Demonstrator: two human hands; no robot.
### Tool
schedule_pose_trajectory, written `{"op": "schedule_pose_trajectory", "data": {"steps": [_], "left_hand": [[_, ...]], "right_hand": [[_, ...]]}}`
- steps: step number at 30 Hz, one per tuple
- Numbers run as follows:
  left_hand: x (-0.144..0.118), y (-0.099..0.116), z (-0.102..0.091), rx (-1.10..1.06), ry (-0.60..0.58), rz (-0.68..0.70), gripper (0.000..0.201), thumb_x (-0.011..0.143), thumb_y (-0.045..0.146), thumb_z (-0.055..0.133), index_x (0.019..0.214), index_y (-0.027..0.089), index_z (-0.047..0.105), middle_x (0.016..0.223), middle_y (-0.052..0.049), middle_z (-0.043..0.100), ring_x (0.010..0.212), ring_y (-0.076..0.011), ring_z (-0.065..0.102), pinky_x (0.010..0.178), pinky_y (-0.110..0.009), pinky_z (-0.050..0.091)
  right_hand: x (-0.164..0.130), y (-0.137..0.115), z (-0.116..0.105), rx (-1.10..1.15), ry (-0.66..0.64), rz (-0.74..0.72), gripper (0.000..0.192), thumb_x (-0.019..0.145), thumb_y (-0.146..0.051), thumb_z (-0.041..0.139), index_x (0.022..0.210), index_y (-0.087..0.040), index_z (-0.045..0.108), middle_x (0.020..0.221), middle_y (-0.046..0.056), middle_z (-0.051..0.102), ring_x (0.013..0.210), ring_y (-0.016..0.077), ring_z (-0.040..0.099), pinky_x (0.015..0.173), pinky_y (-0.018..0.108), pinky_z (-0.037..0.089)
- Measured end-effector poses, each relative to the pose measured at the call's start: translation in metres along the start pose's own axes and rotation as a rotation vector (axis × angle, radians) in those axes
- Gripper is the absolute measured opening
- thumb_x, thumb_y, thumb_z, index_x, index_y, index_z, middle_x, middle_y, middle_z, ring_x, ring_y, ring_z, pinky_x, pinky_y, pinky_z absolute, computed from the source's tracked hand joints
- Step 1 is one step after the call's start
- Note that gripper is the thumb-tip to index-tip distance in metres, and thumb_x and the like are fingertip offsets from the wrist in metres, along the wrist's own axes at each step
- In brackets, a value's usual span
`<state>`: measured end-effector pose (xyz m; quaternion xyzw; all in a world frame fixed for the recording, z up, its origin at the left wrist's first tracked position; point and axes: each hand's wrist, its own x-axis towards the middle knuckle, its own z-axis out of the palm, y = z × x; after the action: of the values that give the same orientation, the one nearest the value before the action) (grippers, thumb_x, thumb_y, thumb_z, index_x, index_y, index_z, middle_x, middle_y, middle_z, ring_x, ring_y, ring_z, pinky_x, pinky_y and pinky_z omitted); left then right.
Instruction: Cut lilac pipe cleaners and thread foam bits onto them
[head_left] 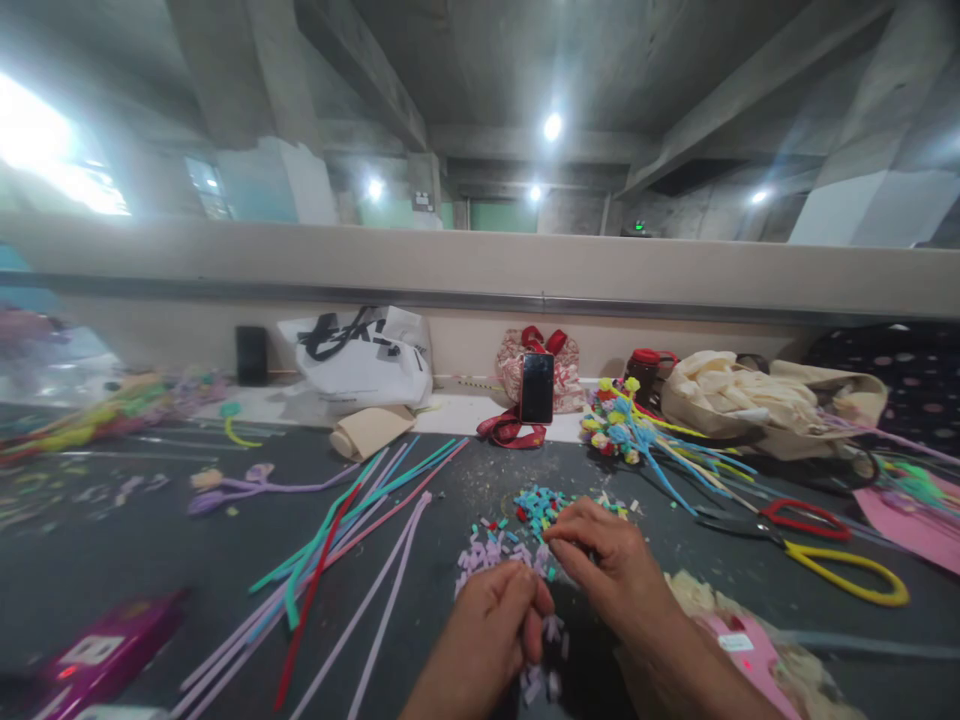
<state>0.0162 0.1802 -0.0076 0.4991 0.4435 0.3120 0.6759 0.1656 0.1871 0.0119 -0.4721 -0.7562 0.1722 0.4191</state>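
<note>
My left hand point(499, 615) is low in the middle, its fingers curled and the thumb pressed against them. Whatever it holds is hidden. My right hand point(611, 555) is just to the right and a little farther away, thumb and fingertips close together. Anything in that pinch is too small to make out. Around both hands lie small lilac cut pieces point(484, 555), with more below the left hand. A pile of turquoise cut pieces point(536, 510), mixed with a few red and yellow bits, sits just beyond my right hand.
Long coloured stems point(360, 540) lie left of my hands. Scissors point(802, 540) with red and yellow handles rest at right, near a bunch of craft flowers point(619, 425). A phone point(537, 388) leans upright at the back. A magenta device point(112, 650) sits front left.
</note>
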Motion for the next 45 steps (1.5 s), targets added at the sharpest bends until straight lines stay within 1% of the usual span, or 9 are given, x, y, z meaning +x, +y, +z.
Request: {"op": "schedule_pose_trajectory", "data": {"steps": [9, 14, 21, 26, 31, 34, 38, 41, 45], "left_hand": [[-0.006, 0.009, -0.012, -0.578, -0.345, -0.199, 0.023, 0.073, 0.028, 0.039, 0.055, 0.017, 0.049, 0.033, 0.006, 0.041, 0.024, -0.0006, 0.015, 0.026, -0.012, 0.006], [-0.004, 0.009, -0.014, -0.714, -0.441, -0.253, 0.021, 0.07, 0.025, 0.04, 0.054, 0.016, 0.05, 0.032, 0.005, 0.041, 0.023, -0.0003, 0.017, 0.025, -0.01, 0.007], [-0.007, 0.009, -0.012, -0.707, -0.385, -0.259, 0.025, 0.071, 0.023, 0.037, 0.052, 0.015, 0.051, 0.031, 0.004, 0.042, 0.022, -0.0004, 0.019, 0.024, -0.01, 0.01], [-0.008, 0.008, -0.013, -0.716, -0.389, -0.241, 0.025, 0.072, 0.022, 0.037, 0.053, 0.014, 0.051, 0.032, 0.005, 0.042, 0.022, -0.0001, 0.019, 0.025, -0.009, 0.01], [-0.007, 0.009, -0.013, -0.776, -0.417, -0.203, 0.024, 0.074, 0.025, 0.041, 0.055, 0.015, 0.051, 0.035, 0.005, 0.042, 0.024, 0.0, 0.019, 0.025, -0.009, 0.01], [-0.007, 0.013, -0.01, -0.731, -0.266, -0.061, 0.024, 0.074, 0.027, 0.045, 0.056, 0.014, 0.054, 0.044, 0.002, 0.049, 0.03, -0.0027, 0.033, 0.026, -0.011, 0.02], [-0.01, 0.018, -0.006, -0.679, -0.007, 0.13, 0.024, 0.078, 0.024, 0.046, 0.06, 0.013, 0.058, 0.078, -0.005, 0.06, 0.067, -0.0099, 0.054, 0.055, -0.018, 0.045], [-0.013, 0.019, -0.005, -0.701, 0.027, 0.174, 0.025, 0.078, 0.024, 0.047, 0.059, 0.013, 0.06, 0.093, -0.007, 0.059, 0.085, -0.0151, 0.054, 0.077, -0.026, 0.043], [-0.014, 0.016, -0.005, -0.752, -0.006, 0.147, 0.015, 0.073, 0.024, 0.054, 0.072, 0.014, 0.065, 0.089, -0.007, 0.061, 0.086, -0.0183, 0.055, 0.083, -0.031, 0.04]], "right_hand": [[0.0, 0.002, -0.006, 0.241, 0.006, 0.133, 0.018, 0.079, -0.021, 0.047, 0.083, -0.019, 0.064, 0.072, 0.0, 0.057, 0.052, 0.0083, 0.049, 0.051, 0.021, 0.041], [-0.001, -0.011, -0.009, 0.276, -0.05, -0.047, 0.025, 0.076, -0.014, 0.05, 0.095, -0.023, 0.063, 0.093, 0.004, 0.06, 0.087, 0.0145, 0.054, 0.076, 0.027, 0.041], [-0.001, -0.013, -0.007, 0.237, -0.1, -0.116, 0.029, 0.071, -0.008, 0.053, 0.093, -0.025, 0.063, 0.097, 0.003, 0.059, 0.092, 0.0149, 0.053, 0.083, 0.03, 0.04], [-0.001, -0.015, -0.007, 0.245, -0.108, -0.037, 0.026, 0.07, -0.011, 0.053, 0.089, -0.024, 0.065, 0.094, 0.004, 0.059, 0.085, 0.0151, 0.055, 0.066, 0.025, 0.043], [-0.001, -0.016, -0.006, 0.347, -0.042, 0.155, 0.029, 0.068, -0.016, 0.054, 0.097, -0.021, 0.059, 0.088, 0.003, 0.06, 0.067, 0.0117, 0.053, 0.057, 0.023, 0.041], [-0.001, -0.012, 0.0, 0.463, 0.034, 0.368, 0.016, 0.069, -0.027, 0.056, 0.08, -0.016, 0.056, 0.065, -0.002, 0.055, 0.054, 0.0097, 0.049, 0.049, 0.021, 0.037], [-0.002, -0.008, 0.009, 0.542, 0.021, 0.43, 0.02, 0.07, -0.033, 0.057, 0.064, -0.016, 0.047, 0.05, -0.007, 0.044, 0.042, 0.0058, 0.041, 0.042, 0.018, 0.031], [-0.005, -0.008, 0.015, 0.61, -0.036, 0.427, 0.026, 0.075, -0.039, 0.051, 0.063, -0.017, 0.044, 0.045, -0.008, 0.042, 0.039, 0.0052, 0.037, 0.039, 0.017, 0.027], [-0.013, -0.009, 0.026, 0.621, -0.115, 0.468, 0.037, 0.079, -0.049, 0.041, 0.061, -0.017, 0.044, 0.043, -0.008, 0.034, 0.037, 0.0054, 0.032, 0.035, 0.018, 0.022]]}}
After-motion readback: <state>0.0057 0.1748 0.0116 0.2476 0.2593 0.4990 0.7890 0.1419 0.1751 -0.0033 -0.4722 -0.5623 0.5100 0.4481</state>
